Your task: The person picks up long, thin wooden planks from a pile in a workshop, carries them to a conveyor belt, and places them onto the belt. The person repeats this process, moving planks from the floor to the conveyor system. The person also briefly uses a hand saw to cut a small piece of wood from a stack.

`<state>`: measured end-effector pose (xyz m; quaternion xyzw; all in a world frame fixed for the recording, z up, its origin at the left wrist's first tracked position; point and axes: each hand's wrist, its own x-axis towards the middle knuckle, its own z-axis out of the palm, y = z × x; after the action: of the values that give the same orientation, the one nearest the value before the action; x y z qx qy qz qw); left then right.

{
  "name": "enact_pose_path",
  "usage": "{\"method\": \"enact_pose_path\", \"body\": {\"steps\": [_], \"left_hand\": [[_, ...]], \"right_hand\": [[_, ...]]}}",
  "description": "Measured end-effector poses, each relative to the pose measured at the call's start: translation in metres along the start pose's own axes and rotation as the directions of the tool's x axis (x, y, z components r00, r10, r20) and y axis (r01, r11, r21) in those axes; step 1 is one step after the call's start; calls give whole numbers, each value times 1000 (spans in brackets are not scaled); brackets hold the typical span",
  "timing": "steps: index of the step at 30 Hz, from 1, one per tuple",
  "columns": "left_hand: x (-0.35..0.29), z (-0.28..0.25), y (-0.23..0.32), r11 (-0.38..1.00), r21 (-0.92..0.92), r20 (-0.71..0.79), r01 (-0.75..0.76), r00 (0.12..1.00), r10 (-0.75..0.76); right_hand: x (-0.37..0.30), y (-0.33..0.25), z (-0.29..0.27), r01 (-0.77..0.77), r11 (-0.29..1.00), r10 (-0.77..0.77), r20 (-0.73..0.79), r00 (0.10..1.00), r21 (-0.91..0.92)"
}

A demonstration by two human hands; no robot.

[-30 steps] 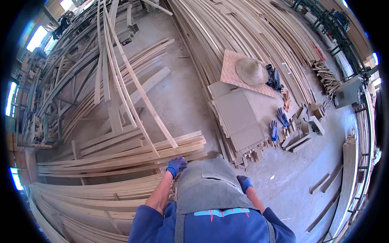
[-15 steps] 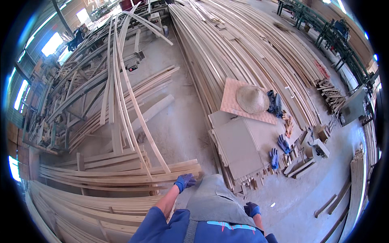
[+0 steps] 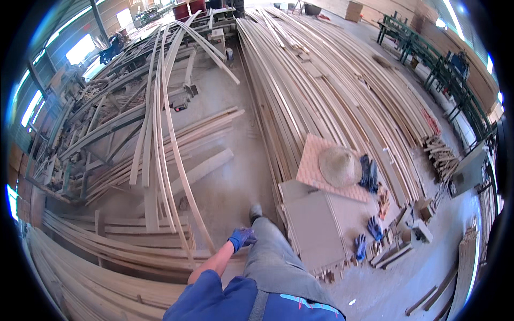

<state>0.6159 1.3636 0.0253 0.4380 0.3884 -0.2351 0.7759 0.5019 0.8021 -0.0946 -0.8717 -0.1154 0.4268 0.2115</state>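
Observation:
My left hand (image 3: 243,238), in a blue and purple glove, hangs beside my grey-clad thigh. It holds nothing that I can see, its fingers loosely bent and apart. Nearest to it are the lower ends of long thin wooden strips (image 3: 182,174), which slope down from a frame at the back left; the hand appears apart from them. My right hand is out of the picture.
Stacked boards (image 3: 91,267) lie at the lower left. On the right, a long timber pile (image 3: 310,91) carries cardboard (image 3: 313,224), a straw hat (image 3: 340,167) and several gloves (image 3: 375,228). My shoe (image 3: 256,213) is on the dusty floor between the piles. Green metal frames (image 3: 428,75) stand far right.
My view has shifted forward, and one foot now shows ahead on the floor. My left hand stays by my thigh. My right hand has left the picture.

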Motion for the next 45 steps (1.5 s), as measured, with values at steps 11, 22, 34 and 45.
{"method": "enact_pose_path", "body": {"steps": [11,22,34,45], "left_hand": [[34,-105,198,990,-117,-183,-72,982,50],[72,-159,299,969,73,-221,-236,944,247],[177,-111,630,817,-260,-243,-515,854,461],[319,-177,866,760,-120,-208,-638,765,610]], "right_hand": [[243,-83,-208,668,527,-490,453,744,-525],[403,-394,-361,528,705,-552,102,828,-474],[543,-495,-468,-251,563,197,167,966,787],[640,-799,-647,498,682,-373,-331,867,535]]}}
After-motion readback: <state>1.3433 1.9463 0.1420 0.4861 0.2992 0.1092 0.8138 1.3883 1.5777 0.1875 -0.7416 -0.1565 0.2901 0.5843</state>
